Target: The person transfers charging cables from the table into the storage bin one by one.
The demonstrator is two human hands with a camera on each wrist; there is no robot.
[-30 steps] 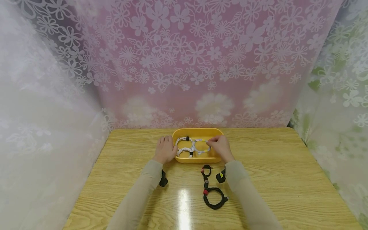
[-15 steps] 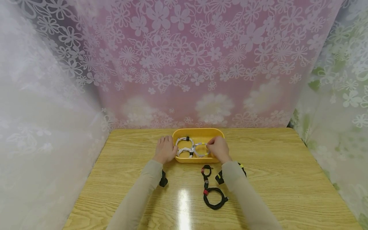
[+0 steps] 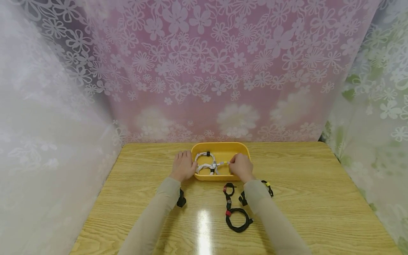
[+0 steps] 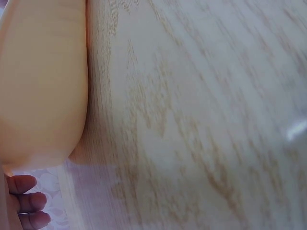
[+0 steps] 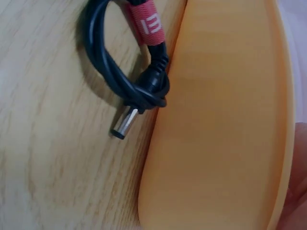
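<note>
A yellow bin stands near the table's back edge with several coiled white cables inside. My left hand holds its left end, thumb over the rim; in the left wrist view the fingers hang down outside the wall. With fingers reaching into the bin's right half, my right hand pinches a white cable coil with yellow ties. That coil is partly hidden by the hand. To its left lie two white coils with black ties, an upper one and a lower one.
On the table before the bin lie a small black cable coil with a red tie and a barrel plug, and a larger black coil. Another black cable with a yellow tie shows beside the right wrist. A floral curtain hangs behind.
My right hand has moved slightly nearer and lower in the bin, and the coil with yellow ties has shifted with it. The left hand has stayed put.
</note>
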